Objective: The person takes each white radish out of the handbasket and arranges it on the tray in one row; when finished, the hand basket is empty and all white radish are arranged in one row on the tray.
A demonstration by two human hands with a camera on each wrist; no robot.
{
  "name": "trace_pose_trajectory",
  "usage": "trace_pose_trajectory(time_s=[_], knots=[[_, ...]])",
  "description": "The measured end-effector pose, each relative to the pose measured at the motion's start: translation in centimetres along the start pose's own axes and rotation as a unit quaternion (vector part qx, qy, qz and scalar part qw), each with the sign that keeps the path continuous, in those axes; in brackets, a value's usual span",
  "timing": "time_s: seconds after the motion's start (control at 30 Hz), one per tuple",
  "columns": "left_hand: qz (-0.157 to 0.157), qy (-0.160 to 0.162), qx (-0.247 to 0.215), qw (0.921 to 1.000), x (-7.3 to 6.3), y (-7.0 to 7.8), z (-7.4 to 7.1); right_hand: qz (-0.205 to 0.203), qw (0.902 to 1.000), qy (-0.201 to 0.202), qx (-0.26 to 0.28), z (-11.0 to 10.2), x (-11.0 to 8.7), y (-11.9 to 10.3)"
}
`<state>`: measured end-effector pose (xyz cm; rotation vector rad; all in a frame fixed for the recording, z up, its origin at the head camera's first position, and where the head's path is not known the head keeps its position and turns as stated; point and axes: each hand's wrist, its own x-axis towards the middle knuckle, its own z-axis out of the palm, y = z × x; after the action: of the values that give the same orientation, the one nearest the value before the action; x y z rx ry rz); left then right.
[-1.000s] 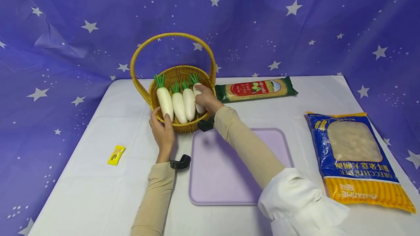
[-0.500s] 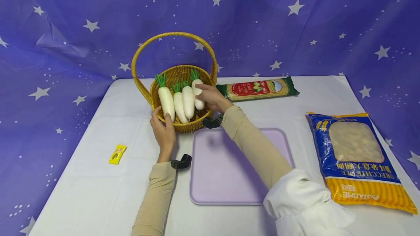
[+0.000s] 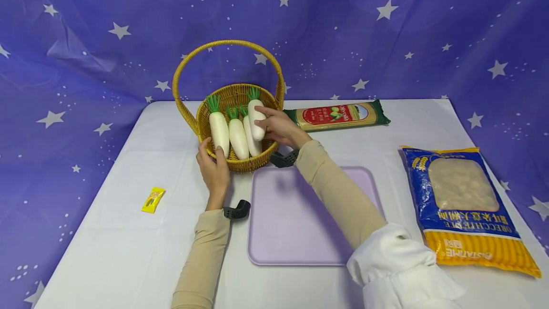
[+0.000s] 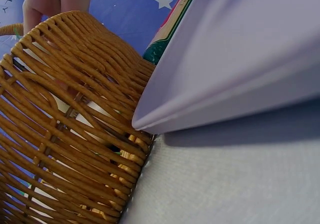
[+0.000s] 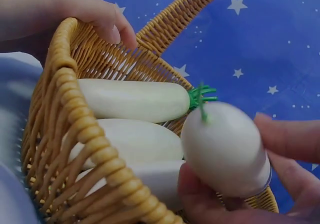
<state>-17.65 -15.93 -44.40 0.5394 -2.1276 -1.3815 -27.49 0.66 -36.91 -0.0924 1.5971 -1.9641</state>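
A yellow-brown wicker basket (image 3: 245, 166) with a tall arched handle stands at the back of the table. In it lie three white radishes with green tops, the leftmost radish (image 3: 219, 130) against the left side. My right hand (image 3: 283, 127) grips another white radish (image 3: 257, 120) between thumb and fingers, raised over the rightmost one in the basket. The right wrist view shows this held radish (image 5: 225, 149) end-on, above the basket's near rim. At the basket's front left, my left hand (image 3: 214, 168) holds the rim, thumb on the inner side and fingers outside.
A lilac tray (image 3: 296, 252) lies in front of the basket, under my right forearm. A spaghetti packet (image 3: 339, 116) is behind it to the right. A large blue and yellow pasta bag (image 3: 467, 204) lies far right, a small yellow packet (image 3: 153, 200) at left.
My right hand has taken hold of the rightmost radish and lifted it, tilting it leftward over its neighbour. My left hand stays on the basket rim.
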Motion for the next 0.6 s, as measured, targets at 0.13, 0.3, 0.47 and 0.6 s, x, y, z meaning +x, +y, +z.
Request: trace_pose_trajectory(time_s=[0.13, 0.3, 0.47, 0.6], knots=[[0.000, 0.001, 0.001, 1.0000, 0.0, 0.0, 0.0, -0.018, 0.9997, -0.014, 0.010, -0.3, -0.8, 0.0], [-0.002, 0.001, 0.001, 1.0000, 0.1, 0.0, -0.1, -0.048, 0.9978, -0.012, -0.043, -0.5, -2.6, 0.2], [-0.006, 0.005, 0.000, 1.0000, 0.1, -0.1, -0.2, -0.097, 0.9886, -0.004, -0.115, 0.2, -6.0, 1.2], [-0.006, -0.002, -0.003, 1.0000, 0.1, -0.1, -0.1, -0.131, 0.9788, -0.007, -0.157, 1.0, -9.5, 2.8]])
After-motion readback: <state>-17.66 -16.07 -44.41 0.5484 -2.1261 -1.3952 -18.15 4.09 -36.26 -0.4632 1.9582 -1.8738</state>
